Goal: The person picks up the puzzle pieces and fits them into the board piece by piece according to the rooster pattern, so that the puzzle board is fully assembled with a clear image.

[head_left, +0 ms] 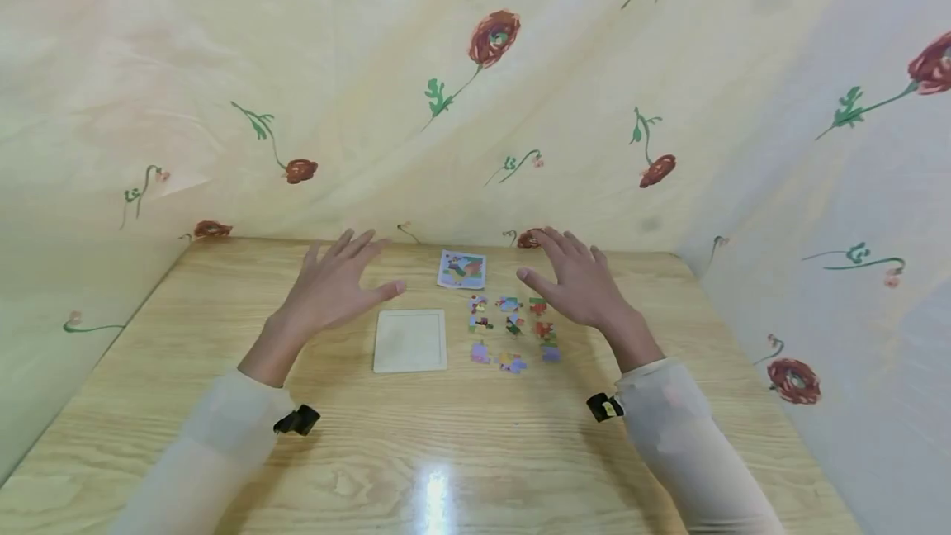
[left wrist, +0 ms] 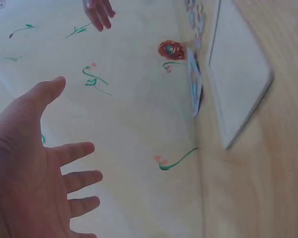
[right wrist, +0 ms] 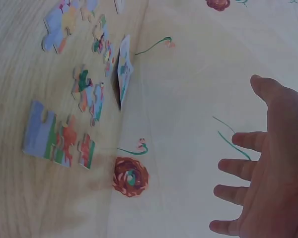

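Fingers spread and holding nothing, my left hand (head_left: 327,287) is raised over the table, up and left of a white square tray (head_left: 410,342). My right hand (head_left: 583,283), also spread with nothing in it, hovers to the right of several loose jigsaw pieces (head_left: 513,326). These colourful pieces lie apart in rough rows beside the tray. Behind them lies a small picture card (head_left: 462,270) with a white border. In the left wrist view the tray (left wrist: 238,69) shows a raised rim. The right wrist view shows pieces (right wrist: 37,131) flat on the wood.
The light wooden table (head_left: 371,452) ends at a floral cloth (head_left: 386,106) hanging behind it and along both sides. Black bands (head_left: 297,419) are worn at both sleeves. A bright reflection shows on the front of the table.
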`<state>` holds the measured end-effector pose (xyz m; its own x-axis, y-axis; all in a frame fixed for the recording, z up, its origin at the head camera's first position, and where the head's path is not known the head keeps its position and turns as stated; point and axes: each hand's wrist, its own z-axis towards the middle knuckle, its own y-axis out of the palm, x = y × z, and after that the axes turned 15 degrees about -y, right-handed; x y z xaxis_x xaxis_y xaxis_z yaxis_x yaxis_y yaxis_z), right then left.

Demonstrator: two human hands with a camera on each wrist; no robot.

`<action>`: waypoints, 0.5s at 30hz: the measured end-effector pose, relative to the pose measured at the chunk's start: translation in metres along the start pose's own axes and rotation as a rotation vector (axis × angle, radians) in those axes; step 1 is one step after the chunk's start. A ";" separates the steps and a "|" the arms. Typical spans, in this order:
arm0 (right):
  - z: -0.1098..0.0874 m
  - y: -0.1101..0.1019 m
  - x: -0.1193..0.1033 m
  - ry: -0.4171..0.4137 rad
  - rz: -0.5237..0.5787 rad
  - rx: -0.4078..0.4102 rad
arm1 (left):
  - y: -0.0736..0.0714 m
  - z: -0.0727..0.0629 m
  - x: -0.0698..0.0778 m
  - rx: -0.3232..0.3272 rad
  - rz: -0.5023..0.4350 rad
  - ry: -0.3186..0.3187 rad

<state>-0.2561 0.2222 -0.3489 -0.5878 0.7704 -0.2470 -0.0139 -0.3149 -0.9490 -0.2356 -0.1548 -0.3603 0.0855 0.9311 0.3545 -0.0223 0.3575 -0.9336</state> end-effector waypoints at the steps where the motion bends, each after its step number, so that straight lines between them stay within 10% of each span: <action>1: 0.000 0.002 0.000 0.001 0.004 0.002 | 0.003 -0.002 -0.001 -0.007 -0.003 0.007; 15: 0.004 0.035 0.001 -0.002 0.118 -0.024 | 0.039 -0.023 -0.017 -0.127 -0.092 0.009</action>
<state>-0.2605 0.2093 -0.3817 -0.5861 0.7276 -0.3565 0.0743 -0.3899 -0.9179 -0.2149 -0.1585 -0.4045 0.0906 0.8940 0.4388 0.1126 0.4286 -0.8965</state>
